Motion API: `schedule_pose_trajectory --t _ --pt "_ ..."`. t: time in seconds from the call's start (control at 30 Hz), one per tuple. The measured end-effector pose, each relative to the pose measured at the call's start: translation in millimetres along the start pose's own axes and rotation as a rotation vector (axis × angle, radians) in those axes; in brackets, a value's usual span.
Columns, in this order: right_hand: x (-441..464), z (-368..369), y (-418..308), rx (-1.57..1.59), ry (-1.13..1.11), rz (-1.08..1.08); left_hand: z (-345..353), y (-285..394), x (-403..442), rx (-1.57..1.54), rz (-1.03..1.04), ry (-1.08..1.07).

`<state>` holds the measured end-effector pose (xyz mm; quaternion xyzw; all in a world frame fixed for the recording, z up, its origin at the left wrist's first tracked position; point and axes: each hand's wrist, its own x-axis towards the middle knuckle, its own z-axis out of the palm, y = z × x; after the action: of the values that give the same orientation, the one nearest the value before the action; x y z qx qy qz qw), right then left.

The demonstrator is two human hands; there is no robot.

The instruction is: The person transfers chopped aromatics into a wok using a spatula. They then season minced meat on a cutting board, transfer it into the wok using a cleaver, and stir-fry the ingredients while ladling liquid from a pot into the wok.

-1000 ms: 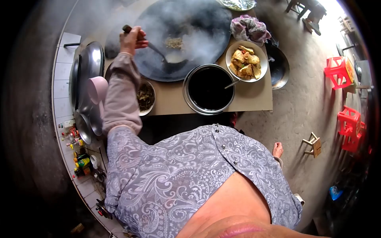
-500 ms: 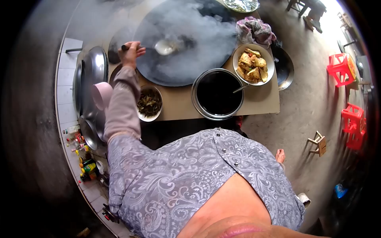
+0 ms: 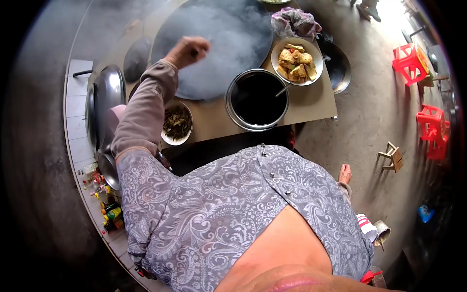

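My left hand (image 3: 188, 51) is closed in a fist around the dark handle of a ladle (image 3: 194, 52), over the near left part of a large dark wok (image 3: 165, 48). Thick steam covers the wok, and the ladle's bowl cannot be made out. Below that arm stands a white bowl of dark greenish-brown vegetables (image 3: 177, 122). A round metal pot (image 3: 257, 127) of dark liquid sits at the counter's near edge. Away from the counter, at my right side, my right hand (image 3: 345, 173) shows only in part. Its fingers look loosely extended, and nothing shows in them.
A plate of browned food pieces (image 3: 297, 63) stands beside the pot, with a crumpled cloth (image 3: 294, 23) behind it. Metal lids (image 3: 113, 87) lean at the left, above several bottles (image 3: 111, 211). Red stools (image 3: 409, 63) and a small wooden stool (image 3: 392, 156) stand on the floor at right.
My left hand has moved forward and right over the wok, and the ladle's pale bowl has gone from sight. The view has shifted slightly. My right hand appears a little higher.
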<state>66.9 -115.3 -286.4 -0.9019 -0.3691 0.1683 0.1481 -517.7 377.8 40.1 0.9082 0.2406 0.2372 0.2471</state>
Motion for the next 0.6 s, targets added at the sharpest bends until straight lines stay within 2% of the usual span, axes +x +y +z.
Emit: schedule_pose_trajectory --t 0.03,0.13,0.17,0.3,0.4,0.5,0.6 --pt "1 3 0 -0.032 -0.023 0.018 -18 -17 -6 -0.119 -0.575 0.095" --pt "4 11 1 -0.035 -0.050 -0.014 -66 3 -19 -0.339 -0.761 0.535" --pt "3 5 -8 -0.068 -0.082 0.009 -76 31 -18 -0.295 -0.915 0.653" --pt "5 1 -7 -0.027 -0.095 0.019 -114 40 -53 -0.463 -1.174 0.711" --pt "10 2 -5 -0.068 -0.108 0.016 -65 14 -70 -0.647 -1.132 0.705" --pt "16 5 -9 -0.011 -0.108 -0.074 -3 -12 -56 -0.940 -0.949 1.075" --pt "14 -7 -11 0.013 -0.099 -0.112 -26 -16 -63 -0.781 -0.930 1.141"
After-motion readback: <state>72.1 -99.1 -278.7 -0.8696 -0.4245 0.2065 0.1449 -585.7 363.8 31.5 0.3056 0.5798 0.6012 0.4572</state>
